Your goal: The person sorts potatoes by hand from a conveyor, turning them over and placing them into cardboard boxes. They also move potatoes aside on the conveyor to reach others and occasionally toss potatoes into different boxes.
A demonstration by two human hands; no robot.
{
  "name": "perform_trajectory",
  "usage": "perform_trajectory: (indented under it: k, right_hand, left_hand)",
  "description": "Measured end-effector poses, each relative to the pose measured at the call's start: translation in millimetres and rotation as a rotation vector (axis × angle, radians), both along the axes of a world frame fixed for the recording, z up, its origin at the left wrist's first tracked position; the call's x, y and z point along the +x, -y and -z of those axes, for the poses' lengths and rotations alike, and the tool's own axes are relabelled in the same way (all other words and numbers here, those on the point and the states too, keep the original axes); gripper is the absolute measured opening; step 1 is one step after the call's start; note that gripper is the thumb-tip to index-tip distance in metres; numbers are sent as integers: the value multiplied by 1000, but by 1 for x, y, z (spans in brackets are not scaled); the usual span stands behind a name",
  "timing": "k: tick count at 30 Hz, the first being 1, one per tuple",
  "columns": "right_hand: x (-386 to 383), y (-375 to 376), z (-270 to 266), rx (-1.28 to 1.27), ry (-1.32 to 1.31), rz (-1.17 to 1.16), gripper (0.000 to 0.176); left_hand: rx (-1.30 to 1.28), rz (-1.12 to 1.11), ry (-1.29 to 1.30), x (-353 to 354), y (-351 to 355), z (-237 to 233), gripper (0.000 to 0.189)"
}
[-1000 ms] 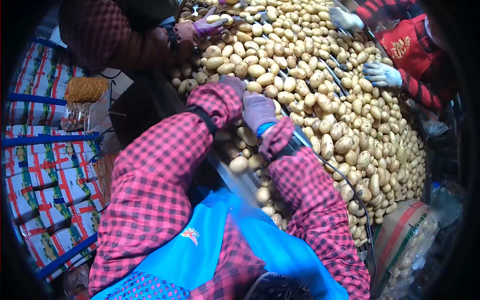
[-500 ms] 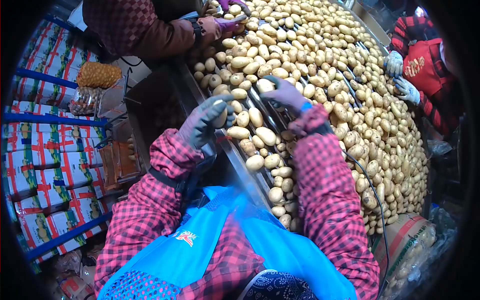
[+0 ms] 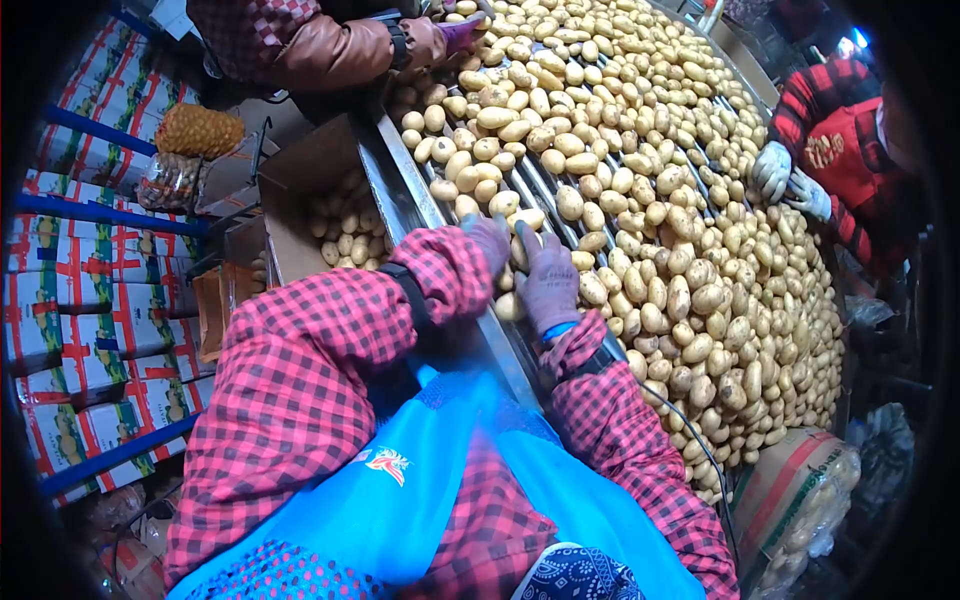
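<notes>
The potato (image 3: 519, 254) sits at the near edge of the roller desk (image 3: 400, 190), between my gloved left hand (image 3: 488, 243) and right hand (image 3: 548, 282), fingers (image 3: 530, 245) together against it, though I cannot tell if they clamp it, beside a carton (image 3: 300, 180).
</notes>
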State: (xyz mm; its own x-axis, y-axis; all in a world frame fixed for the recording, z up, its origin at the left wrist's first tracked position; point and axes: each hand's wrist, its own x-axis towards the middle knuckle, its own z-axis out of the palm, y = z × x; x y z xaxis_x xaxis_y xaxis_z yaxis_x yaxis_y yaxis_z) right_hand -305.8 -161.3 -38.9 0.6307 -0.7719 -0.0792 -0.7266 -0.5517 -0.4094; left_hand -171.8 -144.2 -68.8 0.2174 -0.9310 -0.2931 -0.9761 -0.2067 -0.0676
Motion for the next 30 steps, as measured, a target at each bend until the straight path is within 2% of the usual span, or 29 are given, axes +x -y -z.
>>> perform_trajectory:
  k: [1,2,4,5,6,8,10,11,12,14,15,17,18,19,20,21,22,23,24,25,26,27,28,30]
  right_hand:
    - [-5,5,-1,13,76,13,75]
    - [-9,14,5,70,160,38,72]
    - [-20,23,5,170,353,83,68]
    - [-25,22,3,207,366,119,67]
    - [-29,18,-1,248,379,154,67]
    - [-34,15,0,215,369,151,65]
    - [-38,12,-10,574,852,244,63]
    - [-45,19,8,458,860,233,66]
    - [-44,14,-24,728,1029,318,67]
    - [-46,10,-36,1111,1238,492,68]
    - [-40,5,-41,1100,1253,438,69]
    - [-23,-5,-57,1064,1214,326,70]
    - [-7,-15,-72,1147,1194,292,71]
    - [3,-21,-62,994,1100,261,72]
    - [16,-26,-48,853,1015,206,72]
    - [34,-37,-73,755,871,150,73]
    - [49,-45,-70,694,857,89,73]
    - [83,-74,-66,822,918,-7,73]
    - [89,-88,-62,893,980,-2,73]
    - [101,-95,-60,805,882,-92,74]
    - [122,-106,-67,790,854,-197,74]
    - [135,-102,-53,905,861,-202,74]
    - [162,-119,-64,1007,860,-207,74]
    - [223,-147,-82,929,769,-365,73]
  left_hand:
    - [-5,148,12,12,-4,-10,17]
    - [69,154,-79,23,1,-14,26]
    - [174,114,-115,29,4,-39,30]
    - [163,87,-291,38,2,-43,35]
    - [34,27,-441,38,-8,-61,37]
    - [-54,-367,-1507,43,-30,-58,37]
    - [-120,-595,-2171,32,-61,-74,39]
    - [-110,-737,-2285,35,-74,-66,37]
    - [17,-833,-2491,36,-83,-74,38]
    - [20,-830,-2641,42,-97,-56,38]
    - [-94,-893,-2513,41,-102,-61,38]
    - [-157,-756,-2569,45,-112,-70,43]
    - [-202,-699,-2593,48,-118,-74,45]
    - [-198,-601,-2570,54,-121,-77,49]
    - [-290,-658,-2524,57,-128,-82,50]
    - [-356,-681,-2491,63,-137,-97,50]
    - [-426,-715,-2456,71,-150,-108,49]
    - [-579,-693,-2384,95,-190,-110,48]
    - [-598,-627,-2353,101,-206,-107,47]
    - [-624,-806,-2303,109,-227,-109,44]
    - [-791,-735,-2319,117,-250,-120,44]
    - [-891,-837,-2301,117,-252,-113,44]
    - [-993,-928,-2291,128,-271,-119,43]
    - [-1177,-1194,-2226,169,-307,-87,48]
